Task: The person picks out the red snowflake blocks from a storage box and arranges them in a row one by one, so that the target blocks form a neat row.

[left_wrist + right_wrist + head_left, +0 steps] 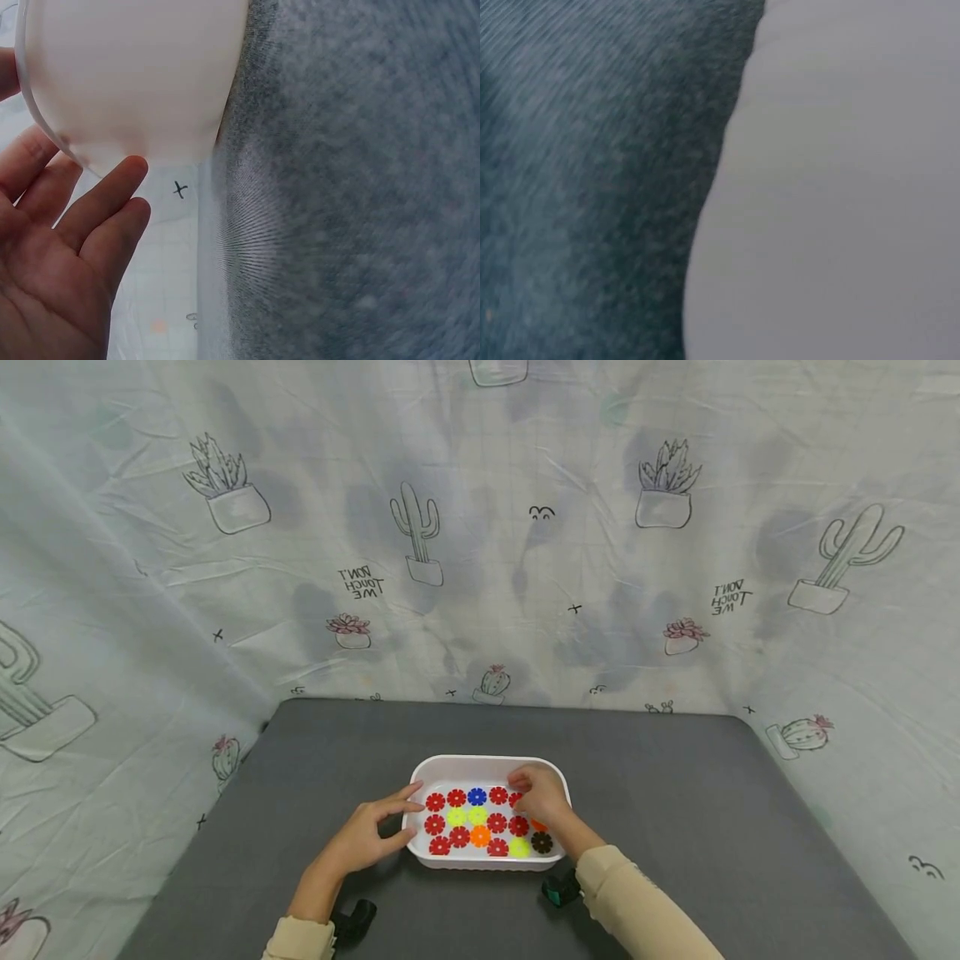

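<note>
A white tray [450, 767] with rounded corners stands on the grey table. Notched plastic discs lie in rows on its floor, mostly red [457, 797], with yellow [457, 817], orange [480, 836], blue [477, 796] and black [542, 842] ones. My left hand [362, 837] touches the tray's left rim, fingers extended; the left wrist view shows them against its outer wall [142, 75]. Reaching over the tray's right side, my right hand [546, 795] has its fingers bent around a partly covered red disc [514, 799]. The right wrist view shows only the tray's outer wall [825, 187] and tabletop.
The dark grey tabletop [345, 735] surrounds the tray. A pale curtain [480, 552] printed with cacti hangs behind and along both sides. Dark wrist-worn devices [561, 888] sit below both wrists, close to the table.
</note>
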`<state>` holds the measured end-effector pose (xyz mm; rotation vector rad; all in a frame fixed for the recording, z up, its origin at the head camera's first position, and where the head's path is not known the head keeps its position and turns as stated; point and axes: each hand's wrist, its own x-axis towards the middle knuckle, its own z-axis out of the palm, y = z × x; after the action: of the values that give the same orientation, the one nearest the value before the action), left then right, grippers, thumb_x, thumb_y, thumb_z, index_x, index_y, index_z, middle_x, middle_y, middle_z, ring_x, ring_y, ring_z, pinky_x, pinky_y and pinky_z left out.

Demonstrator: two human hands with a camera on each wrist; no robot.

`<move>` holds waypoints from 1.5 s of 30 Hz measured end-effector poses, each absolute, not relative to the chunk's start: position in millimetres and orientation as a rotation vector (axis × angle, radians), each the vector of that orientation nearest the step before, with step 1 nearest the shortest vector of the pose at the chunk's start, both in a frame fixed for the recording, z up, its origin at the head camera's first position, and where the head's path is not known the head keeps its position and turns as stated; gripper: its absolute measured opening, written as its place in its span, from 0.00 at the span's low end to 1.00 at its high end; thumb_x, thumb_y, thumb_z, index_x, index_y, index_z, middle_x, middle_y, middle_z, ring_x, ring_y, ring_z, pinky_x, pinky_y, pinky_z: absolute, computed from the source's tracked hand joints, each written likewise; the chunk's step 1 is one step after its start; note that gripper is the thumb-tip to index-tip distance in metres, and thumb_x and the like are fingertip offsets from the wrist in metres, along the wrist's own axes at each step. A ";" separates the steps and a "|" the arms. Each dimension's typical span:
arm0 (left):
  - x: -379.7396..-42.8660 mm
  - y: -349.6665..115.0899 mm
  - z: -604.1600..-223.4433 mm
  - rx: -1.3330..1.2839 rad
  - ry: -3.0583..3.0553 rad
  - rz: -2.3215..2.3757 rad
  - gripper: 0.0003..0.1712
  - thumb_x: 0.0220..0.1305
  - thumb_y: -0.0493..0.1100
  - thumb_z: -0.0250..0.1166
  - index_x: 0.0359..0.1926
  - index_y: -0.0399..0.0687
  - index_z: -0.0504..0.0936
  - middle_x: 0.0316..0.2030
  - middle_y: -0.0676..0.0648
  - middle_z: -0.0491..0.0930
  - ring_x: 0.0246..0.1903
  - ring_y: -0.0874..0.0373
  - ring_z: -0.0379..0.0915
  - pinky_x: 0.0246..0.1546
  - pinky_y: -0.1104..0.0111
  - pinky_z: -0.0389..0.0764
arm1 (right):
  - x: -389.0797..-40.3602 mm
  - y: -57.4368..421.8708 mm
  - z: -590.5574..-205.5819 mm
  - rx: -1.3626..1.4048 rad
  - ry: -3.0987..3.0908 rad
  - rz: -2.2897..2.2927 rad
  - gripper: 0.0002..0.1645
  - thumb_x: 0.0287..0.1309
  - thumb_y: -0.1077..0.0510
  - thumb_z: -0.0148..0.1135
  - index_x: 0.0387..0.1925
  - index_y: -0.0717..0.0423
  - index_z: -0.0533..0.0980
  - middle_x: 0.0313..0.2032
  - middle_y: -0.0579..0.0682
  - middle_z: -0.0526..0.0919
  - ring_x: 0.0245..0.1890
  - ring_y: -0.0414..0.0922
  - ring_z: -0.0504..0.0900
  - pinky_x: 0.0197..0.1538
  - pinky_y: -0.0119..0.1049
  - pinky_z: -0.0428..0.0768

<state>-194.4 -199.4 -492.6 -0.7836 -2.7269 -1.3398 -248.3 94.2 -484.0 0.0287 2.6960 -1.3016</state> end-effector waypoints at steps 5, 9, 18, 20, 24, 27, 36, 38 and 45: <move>-194.0 -199.9 -493.3 -0.792 -2.719 -1.301 0.19 0.58 0.43 0.66 0.51 0.47 0.82 0.66 0.48 0.68 0.63 0.46 0.67 0.57 0.49 0.72 | -246.9 93.3 -486.5 0.000 2.731 -1.247 0.24 0.40 0.74 0.69 0.43 0.56 0.79 0.42 0.51 0.83 0.43 0.49 0.79 0.48 0.41 0.82; -194.2 -200.7 -495.2 -0.811 -2.708 -1.277 0.18 0.59 0.43 0.66 0.51 0.46 0.82 0.65 0.45 0.68 0.62 0.44 0.68 0.56 0.47 0.72 | -245.8 92.3 -489.2 -0.033 2.793 -1.179 0.23 0.40 0.74 0.69 0.42 0.56 0.79 0.41 0.51 0.84 0.42 0.48 0.79 0.48 0.41 0.82; -192.1 -201.4 -498.2 -0.802 -2.703 -1.315 0.18 0.58 0.42 0.66 0.51 0.46 0.82 0.66 0.47 0.68 0.63 0.45 0.67 0.55 0.44 0.71 | -243.2 88.6 -494.6 -0.112 2.926 -1.024 0.22 0.41 0.76 0.67 0.40 0.56 0.80 0.39 0.49 0.83 0.38 0.46 0.78 0.50 0.41 0.81; -191.6 -201.3 -498.4 -0.799 -2.702 -1.322 0.19 0.58 0.42 0.67 0.51 0.46 0.82 0.66 0.48 0.68 0.63 0.46 0.66 0.56 0.44 0.71 | -242.3 88.0 -494.8 -0.131 2.942 -0.997 0.22 0.42 0.75 0.67 0.40 0.56 0.80 0.39 0.50 0.83 0.38 0.46 0.78 0.50 0.41 0.81; -191.2 -200.9 -498.9 -0.803 -2.701 -1.320 0.19 0.58 0.43 0.67 0.51 0.46 0.82 0.66 0.49 0.67 0.63 0.46 0.67 0.56 0.45 0.71 | -240.3 87.5 -494.9 -0.140 2.956 -0.973 0.20 0.44 0.74 0.67 0.40 0.56 0.79 0.38 0.50 0.83 0.37 0.45 0.77 0.50 0.40 0.81; -191.3 -200.7 -499.8 -0.804 -2.701 -1.311 0.19 0.58 0.43 0.67 0.51 0.46 0.82 0.66 0.49 0.68 0.63 0.47 0.67 0.56 0.46 0.71 | -238.8 87.3 -494.8 -0.157 2.973 -0.955 0.18 0.44 0.74 0.67 0.39 0.56 0.80 0.37 0.50 0.83 0.36 0.45 0.76 0.49 0.40 0.81; -190.3 -200.7 -502.5 -0.790 -2.711 -1.291 0.19 0.58 0.43 0.67 0.51 0.47 0.82 0.66 0.50 0.67 0.63 0.47 0.67 0.57 0.47 0.71 | -233.9 85.0 -496.4 -0.166 2.995 -0.901 0.19 0.45 0.72 0.67 0.42 0.57 0.80 0.40 0.52 0.82 0.38 0.46 0.77 0.49 0.40 0.81; -189.5 -200.8 -502.9 -0.791 -2.711 -1.303 0.19 0.58 0.43 0.67 0.51 0.47 0.82 0.66 0.50 0.67 0.63 0.47 0.67 0.57 0.46 0.70 | -233.0 84.7 -497.2 -0.176 3.000 -0.888 0.19 0.46 0.72 0.66 0.43 0.57 0.80 0.40 0.51 0.82 0.38 0.46 0.76 0.50 0.41 0.81; -189.7 -202.2 -504.9 -0.809 -2.695 -1.315 0.19 0.59 0.44 0.67 0.52 0.47 0.82 0.66 0.49 0.67 0.63 0.46 0.66 0.57 0.45 0.70 | -234.0 82.1 -498.8 -0.216 3.022 -0.820 0.19 0.47 0.72 0.66 0.42 0.56 0.80 0.40 0.50 0.80 0.39 0.45 0.75 0.53 0.41 0.79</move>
<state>-189.7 -202.2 -504.9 -0.8087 -2.6954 -1.3145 -234.0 82.1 -498.8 -0.2161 3.0223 -0.8202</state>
